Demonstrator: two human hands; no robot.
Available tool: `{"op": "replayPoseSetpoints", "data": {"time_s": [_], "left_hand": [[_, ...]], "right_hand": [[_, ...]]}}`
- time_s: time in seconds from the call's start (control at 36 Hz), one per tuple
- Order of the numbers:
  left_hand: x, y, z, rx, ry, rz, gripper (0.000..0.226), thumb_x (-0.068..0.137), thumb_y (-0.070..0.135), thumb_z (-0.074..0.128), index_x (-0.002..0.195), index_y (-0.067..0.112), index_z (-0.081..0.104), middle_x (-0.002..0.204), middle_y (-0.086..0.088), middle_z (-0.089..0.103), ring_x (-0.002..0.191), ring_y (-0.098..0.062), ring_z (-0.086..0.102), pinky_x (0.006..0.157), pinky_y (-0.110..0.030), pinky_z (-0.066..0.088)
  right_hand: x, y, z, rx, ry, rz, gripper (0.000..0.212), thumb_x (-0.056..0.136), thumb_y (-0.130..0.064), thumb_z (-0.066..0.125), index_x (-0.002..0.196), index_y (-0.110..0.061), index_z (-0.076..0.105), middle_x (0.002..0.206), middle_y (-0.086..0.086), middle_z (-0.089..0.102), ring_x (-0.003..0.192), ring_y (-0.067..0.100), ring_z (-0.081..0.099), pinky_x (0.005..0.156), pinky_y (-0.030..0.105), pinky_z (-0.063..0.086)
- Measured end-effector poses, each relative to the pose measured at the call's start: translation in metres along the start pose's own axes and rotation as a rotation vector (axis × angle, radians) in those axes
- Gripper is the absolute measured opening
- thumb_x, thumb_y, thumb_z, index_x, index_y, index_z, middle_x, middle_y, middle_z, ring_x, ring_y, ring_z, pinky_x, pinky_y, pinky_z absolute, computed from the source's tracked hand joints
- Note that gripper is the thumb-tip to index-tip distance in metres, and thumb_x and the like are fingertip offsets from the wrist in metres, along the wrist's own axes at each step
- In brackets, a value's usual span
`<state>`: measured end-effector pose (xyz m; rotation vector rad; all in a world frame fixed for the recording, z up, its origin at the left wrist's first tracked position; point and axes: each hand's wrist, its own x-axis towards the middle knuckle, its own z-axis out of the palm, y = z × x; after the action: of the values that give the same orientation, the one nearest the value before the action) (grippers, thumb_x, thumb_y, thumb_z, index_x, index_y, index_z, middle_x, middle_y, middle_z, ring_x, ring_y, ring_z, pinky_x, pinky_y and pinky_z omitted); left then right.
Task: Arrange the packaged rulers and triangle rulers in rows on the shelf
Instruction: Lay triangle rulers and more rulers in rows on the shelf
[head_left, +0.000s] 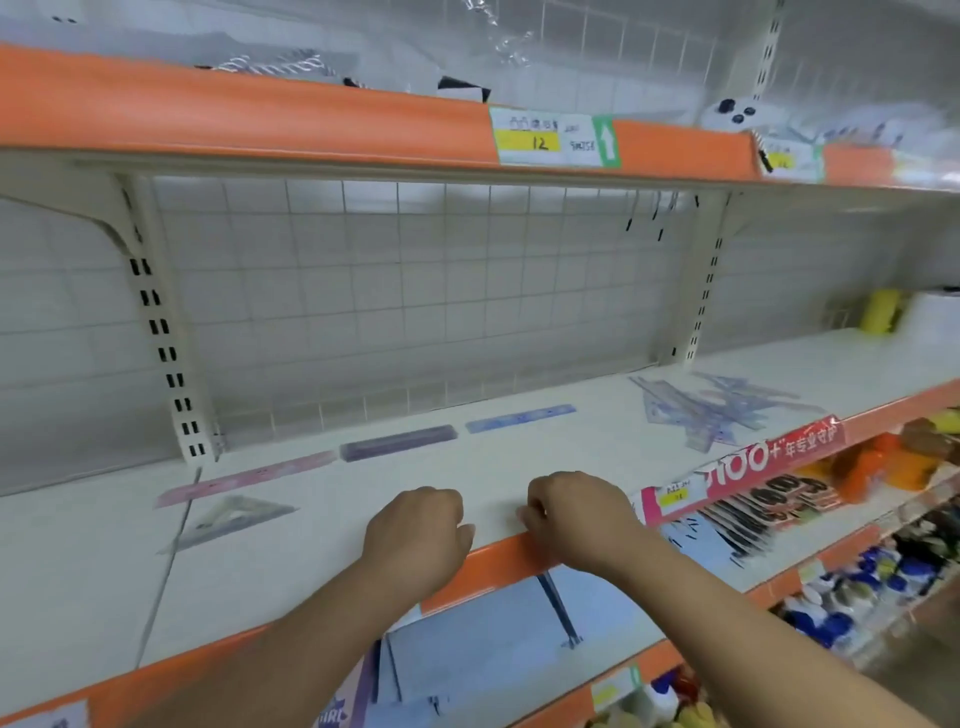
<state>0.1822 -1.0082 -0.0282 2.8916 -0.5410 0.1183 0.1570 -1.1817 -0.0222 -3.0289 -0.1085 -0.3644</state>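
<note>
Three packaged rulers lie end to end along the back of the white shelf (571, 457): a pink ruler (244, 478), a purple ruler (397, 441) and a blue ruler (519, 418). One clear triangle ruler (228, 519) lies in front of the pink ruler. A loose pile of clear triangle rulers (711, 410) sits at the right of the shelf. My left hand (415, 535) and my right hand (576, 514) are side by side at the shelf's orange front edge. Both have their fingers curled under, and I see nothing in either.
An orange-edged upper shelf (311, 119) with a price tag (550, 137) overhangs. A wire grid (415, 291) backs the shelf. A red promotional strip (748, 467) hangs at the right front edge. Packed stationery fills the lower shelves (857, 587). A yellow object (880, 310) stands far right.
</note>
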Motion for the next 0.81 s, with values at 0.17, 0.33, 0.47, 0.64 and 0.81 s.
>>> {"op": "replayPoseSetpoints", "data": {"time_s": [0.17, 0.33, 0.47, 0.64, 0.81], "left_hand": [[0.027, 0.074, 0.011, 0.001, -0.002, 0.033, 0.031, 0.096, 0.039, 0.044, 0.112, 0.017, 0.06, 0.114, 0.0, 0.06, 0.107, -0.02, 0.055, 0.085, -0.029, 0.046], [0.05, 0.162, 0.025, 0.013, -0.039, 0.048, 0.026, 0.096, 0.032, 0.045, 0.11, 0.017, 0.06, 0.115, -0.002, 0.06, 0.108, -0.021, 0.056, 0.083, -0.029, 0.046], [0.063, 0.227, 0.036, 0.02, -0.03, 0.051, 0.02, 0.091, 0.02, 0.044, 0.102, 0.014, 0.06, 0.108, -0.005, 0.061, 0.101, -0.024, 0.057, 0.074, -0.029, 0.042], [0.081, 0.29, 0.047, 0.016, -0.032, 0.074, 0.02, 0.092, 0.023, 0.044, 0.102, 0.015, 0.059, 0.109, -0.005, 0.061, 0.101, -0.025, 0.058, 0.076, -0.03, 0.044], [0.103, 0.334, 0.054, 0.037, -0.043, 0.102, 0.019, 0.092, 0.022, 0.045, 0.102, 0.013, 0.059, 0.105, -0.006, 0.059, 0.099, -0.026, 0.058, 0.072, -0.027, 0.039]], "right_hand": [[-0.014, 0.077, -0.015, -0.004, -0.014, 0.013, 0.027, 0.096, -0.035, 0.042, 0.091, -0.014, 0.058, 0.101, 0.007, 0.063, 0.094, 0.026, 0.057, 0.066, 0.028, 0.033], [-0.033, 0.16, -0.029, -0.006, -0.077, 0.016, 0.023, 0.095, -0.034, 0.042, 0.082, -0.016, 0.049, 0.1, 0.012, 0.064, 0.094, 0.03, 0.059, 0.064, 0.028, 0.033], [-0.049, 0.223, -0.039, -0.026, -0.096, 0.009, 0.025, 0.095, -0.035, 0.043, 0.09, -0.015, 0.056, 0.098, 0.009, 0.063, 0.088, 0.03, 0.056, 0.06, 0.029, 0.031], [-0.065, 0.285, -0.046, -0.027, -0.143, 0.026, 0.036, 0.095, -0.034, 0.046, 0.064, -0.017, 0.042, 0.063, 0.003, 0.045, 0.06, 0.022, 0.041, 0.049, 0.028, 0.026], [-0.069, 0.33, -0.052, -0.029, -0.142, 0.063, 0.033, 0.094, -0.036, 0.048, 0.066, -0.021, 0.04, 0.062, -0.004, 0.039, 0.065, 0.022, 0.044, 0.055, 0.027, 0.035]]}}
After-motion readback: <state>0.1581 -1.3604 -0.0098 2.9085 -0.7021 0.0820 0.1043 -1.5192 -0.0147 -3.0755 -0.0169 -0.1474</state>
